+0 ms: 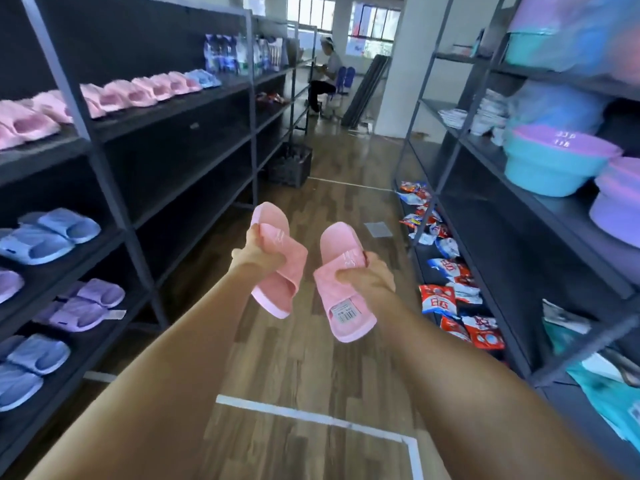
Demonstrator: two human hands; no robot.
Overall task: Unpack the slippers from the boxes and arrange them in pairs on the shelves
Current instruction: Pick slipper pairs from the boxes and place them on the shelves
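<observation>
The left hand (258, 258) holds one pink slipper (275, 294) and the right hand (367, 277) the other slipper (337, 244), each grip curled round a strap, so the pair hangs side by side above the aisle floor (311, 375), probably bound for the pink row (138, 93) on the left shelf (173, 109).

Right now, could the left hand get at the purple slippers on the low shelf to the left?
Probably not as it is: the left hand grips a pink slipper, so its grip is taken. The shelf before the purple slippers is open.
</observation>
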